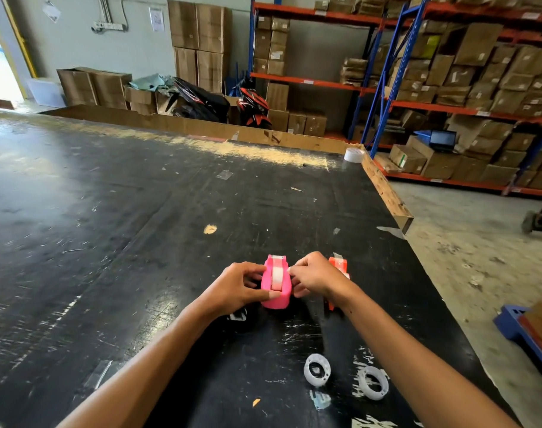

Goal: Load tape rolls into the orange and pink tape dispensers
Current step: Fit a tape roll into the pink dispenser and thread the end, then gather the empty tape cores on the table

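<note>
Two tape dispensers stand on the black worktop (pixel 140 242): one pink tape dispenser (pixel 275 285) and one orange tape dispenser (pixel 338 263) just beside it on the right, largely hidden behind the right hand (pixel 314 274). Two white plastic rings (pixel 317 369) lie nearer the person, close together, one flat and the other (pixel 374 383) tilted; a single larger white tape roll (pixel 354 154) sits far off at the worktop's far right corner. The pink dispenser has a white tape roll (pixel 276 278) seated in its slot, and its long axis runs away from the person, cutter end at the far side. Both forearms reach forward and converge on it. The left hand (pixel 235 287) grips the dispenser's left side, thumb laid along the near edge, fingers curled round it. The right hand pinches at the right side by the roll, fingertips closed narrow; what exactly they pinch cannot be told.
</note>
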A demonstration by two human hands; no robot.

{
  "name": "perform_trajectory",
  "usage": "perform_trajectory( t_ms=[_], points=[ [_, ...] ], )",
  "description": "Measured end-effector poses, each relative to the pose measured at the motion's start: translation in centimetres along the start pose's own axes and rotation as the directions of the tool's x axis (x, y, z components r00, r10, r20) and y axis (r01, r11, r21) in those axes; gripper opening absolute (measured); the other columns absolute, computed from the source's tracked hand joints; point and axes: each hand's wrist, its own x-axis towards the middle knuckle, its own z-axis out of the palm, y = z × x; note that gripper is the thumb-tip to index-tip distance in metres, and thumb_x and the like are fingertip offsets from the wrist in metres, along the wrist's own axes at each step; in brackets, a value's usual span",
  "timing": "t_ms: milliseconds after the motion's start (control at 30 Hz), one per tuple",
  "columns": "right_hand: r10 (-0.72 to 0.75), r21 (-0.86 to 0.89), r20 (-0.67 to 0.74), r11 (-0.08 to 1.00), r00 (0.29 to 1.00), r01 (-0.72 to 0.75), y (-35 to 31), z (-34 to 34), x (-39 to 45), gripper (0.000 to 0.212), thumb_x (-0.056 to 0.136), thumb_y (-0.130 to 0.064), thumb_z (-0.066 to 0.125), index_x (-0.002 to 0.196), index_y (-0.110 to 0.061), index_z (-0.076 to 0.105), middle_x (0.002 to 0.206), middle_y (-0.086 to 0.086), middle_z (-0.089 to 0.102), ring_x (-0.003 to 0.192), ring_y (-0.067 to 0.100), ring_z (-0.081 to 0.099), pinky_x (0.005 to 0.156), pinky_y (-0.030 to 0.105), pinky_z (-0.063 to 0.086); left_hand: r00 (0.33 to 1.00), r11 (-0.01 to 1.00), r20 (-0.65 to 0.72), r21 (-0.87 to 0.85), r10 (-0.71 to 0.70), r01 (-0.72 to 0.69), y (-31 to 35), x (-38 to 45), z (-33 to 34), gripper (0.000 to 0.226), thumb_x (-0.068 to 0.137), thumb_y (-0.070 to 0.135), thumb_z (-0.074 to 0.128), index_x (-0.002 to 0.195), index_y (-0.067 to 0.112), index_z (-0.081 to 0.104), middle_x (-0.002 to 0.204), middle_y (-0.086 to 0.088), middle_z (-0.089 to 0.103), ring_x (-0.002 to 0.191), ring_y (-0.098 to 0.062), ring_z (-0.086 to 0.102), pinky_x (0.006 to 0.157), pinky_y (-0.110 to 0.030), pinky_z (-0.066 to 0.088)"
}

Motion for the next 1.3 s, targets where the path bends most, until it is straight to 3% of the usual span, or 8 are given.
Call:
perform_trajectory(
  t_ms=[167, 633, 800, 933, 1000, 1100, 1200, 1300],
  points=[
    [-0.011, -0.045, -0.097, 0.999, 0.995, 0.007, -0.1, -0.9, 0.2, 0.031, 0.084, -0.008, 0.046, 0.087, 0.012, 0.070, 0.089, 0.029, 0.073, 0.070, 0.033, 0.070, 0.075, 0.048, 0.061, 1.000, 1.000, -0.010, -0.001, -0.014, 0.014, 0.5, 2.1, 1.3, 0.049, 0.068, 0.031, 0.087, 0.114, 0.019, 0.073, 0.103, 0.003, 0.078, 0.096, -0.011, 0.073, 0.093, -0.038, 0.056],
    [-0.045, -0.157, -0.128, 0.987, 0.991, 0.025, 0.4, -1.5, 0.1, 0.029, 0.080, -0.006, 0.046, 0.077, 0.005, 0.073, 0.080, 0.023, 0.075, 0.072, 0.032, 0.074, 0.073, 0.047, 0.061, 0.998, 0.999, 0.035, 0.005, -0.053, 0.053, -0.2, 2.2, 1.8, 0.072, 0.061, 0.051, 0.086, 0.125, 0.023, 0.066, 0.112, 0.006, 0.075, 0.104, -0.009, 0.070, 0.098, -0.040, 0.054],
    [-0.142, -0.217, -0.206, 0.971, 0.968, 0.097, 0.7, -2.5, -1.6, 0.025, 0.079, -0.010, 0.049, 0.075, -0.006, 0.073, 0.076, 0.017, 0.073, 0.078, 0.031, 0.071, 0.076, 0.046, 0.059, 0.994, 0.993, -0.103, 0.103, -0.046, 0.057, 1.2, 0.7, 2.0, 0.093, 0.067, 0.038, 0.087, 0.146, 0.019, 0.041, 0.129, 0.007, 0.050, 0.114, -0.011, 0.055, 0.095, -0.024, 0.046],
    [-0.186, -0.259, -0.257, 0.959, 0.948, 0.117, 1.2, -4.1, -5.0, 0.019, 0.082, -0.009, 0.056, 0.080, -0.007, 0.075, 0.076, 0.008, 0.072, 0.075, 0.021, 0.068, 0.077, 0.043, 0.059, 0.968, 0.974, -0.215, 0.210, 0.133, -0.087, 3.1, -1.4, 1.8, 0.047, 0.075, 0.031, 0.082, 0.118, 0.018, 0.068, 0.111, 0.002, 0.065, 0.097, -0.012, 0.062, 0.079, -0.013, 0.045],
    [-0.144, -0.327, -0.212, 0.943, 0.966, 0.069, 1.8, -5.1, -7.2, 0.016, 0.083, -0.012, 0.060, 0.083, -0.010, 0.076, 0.079, 0.006, 0.073, 0.074, 0.019, 0.069, 0.074, 0.037, 0.059, 0.978, 0.971, -0.130, 0.197, 0.163, -0.136, 4.4, -2.8, 2.1, 0.031, 0.076, 0.029, 0.081, 0.104, 0.017, 0.075, 0.099, -0.001, 0.073, 0.090, -0.015, 0.067, 0.075, -0.014, 0.048],
    [-0.006, -0.483, -0.052, 0.875, 0.999, -0.020, 3.1, -6.2, -11.2, 0.016, 0.083, -0.019, 0.069, 0.096, -0.014, 0.076, 0.087, 0.003, 0.072, 0.073, 0.013, 0.066, 0.075, 0.030, 0.055, 0.974, 0.961, 0.147, 0.193, 0.171, -0.198, 5.6, -5.4, 4.0, 0.038, 0.076, 0.032, 0.082, 0.109, 0.017, 0.074, 0.102, -0.001, 0.075, 0.091, -0.012, 0.069, 0.083, -0.022, 0.054],
    [0.156, -0.600, 0.074, 0.796, 0.985, -0.081, 4.4, -6.6, -14.1, 0.039, 0.079, -0.031, 0.075, 0.115, -0.018, 0.068, 0.109, 0.003, 0.070, 0.094, 0.016, 0.064, 0.092, 0.034, 0.052, 0.929, 0.915, 0.313, 0.279, 0.200, -0.291, 5.5, -6.5, 5.9, 0.055, 0.075, 0.040, 0.081, 0.124, 0.017, 0.066, 0.116, 0.005, 0.068, 0.102, -0.002, 0.062, 0.090, -0.016, 0.047],
    [0.197, -0.631, 0.092, 0.770, 0.976, -0.096, 5.6, -6.3, -15.9, 0.061, 0.074, -0.035, 0.079, 0.129, -0.022, 0.058, 0.120, 0.005, 0.065, 0.101, 0.018, 0.060, 0.092, 0.034, 0.051, 0.905, 0.879, 0.379, 0.343, 0.192, -0.331, 5.6, -6.8, 6.8, 0.065, 0.074, 0.044, 0.080, 0.132, 0.021, 0.061, 0.126, 0.002, 0.063, 0.116, -0.009, 0.057, 0.100, -0.027, 0.046]
  ],
)
